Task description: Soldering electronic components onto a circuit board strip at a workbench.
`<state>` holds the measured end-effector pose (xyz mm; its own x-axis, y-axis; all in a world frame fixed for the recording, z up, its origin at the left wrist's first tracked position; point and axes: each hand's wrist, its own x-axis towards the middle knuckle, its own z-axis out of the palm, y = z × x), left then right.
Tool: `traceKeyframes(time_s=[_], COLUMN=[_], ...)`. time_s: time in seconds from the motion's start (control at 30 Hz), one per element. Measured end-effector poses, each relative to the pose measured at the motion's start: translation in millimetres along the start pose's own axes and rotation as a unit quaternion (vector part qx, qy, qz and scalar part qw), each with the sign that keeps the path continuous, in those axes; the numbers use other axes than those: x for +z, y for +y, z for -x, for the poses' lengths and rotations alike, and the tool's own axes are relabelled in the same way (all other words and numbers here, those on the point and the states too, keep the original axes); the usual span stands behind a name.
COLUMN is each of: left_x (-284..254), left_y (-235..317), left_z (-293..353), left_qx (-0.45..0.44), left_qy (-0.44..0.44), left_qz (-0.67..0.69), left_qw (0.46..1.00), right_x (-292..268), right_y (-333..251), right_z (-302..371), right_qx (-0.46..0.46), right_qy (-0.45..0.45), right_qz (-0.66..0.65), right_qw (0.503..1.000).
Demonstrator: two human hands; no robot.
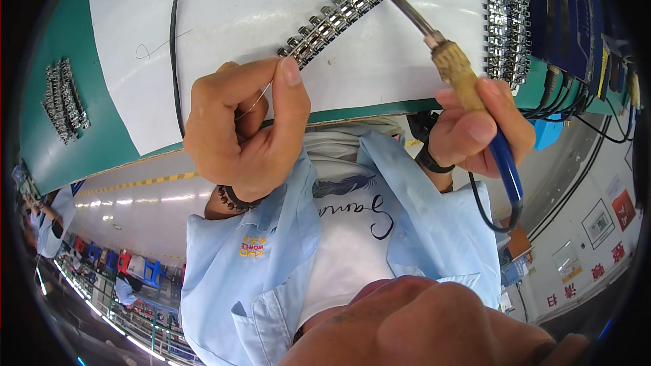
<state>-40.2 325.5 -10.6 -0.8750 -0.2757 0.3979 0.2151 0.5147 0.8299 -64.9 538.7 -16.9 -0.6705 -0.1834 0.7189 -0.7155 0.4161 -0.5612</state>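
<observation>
Left hand [247, 118], head view: thumb and forefinger pinched at the near end of one metal strip [336, 20]; thin wire [255, 102] between the fingers. Right hand [485, 125]: clamped round an iron [453, 64], tip at the strip's far end. Strip: slantwise over a white sheet [237, 7], on the green counter [102, 142]. Further strips [506, 34]: right; bundle [64, 102]: left.
</observation>
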Motion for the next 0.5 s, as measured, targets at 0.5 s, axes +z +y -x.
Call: traceKeyframes(time_s=[0.5], left_x=[0.5], left_y=[-2.2], left_z=[1.8], left_qx=[0.009], left_qy=[0.009], left_qz=[0.001], left_qw=[1.000], right_x=[19.6], right_y=[-9.8], right_z=[4.6], right_qx=[-0.051], right_qy=[0.074], right_qz=[0.080], right_qw=[0.993])
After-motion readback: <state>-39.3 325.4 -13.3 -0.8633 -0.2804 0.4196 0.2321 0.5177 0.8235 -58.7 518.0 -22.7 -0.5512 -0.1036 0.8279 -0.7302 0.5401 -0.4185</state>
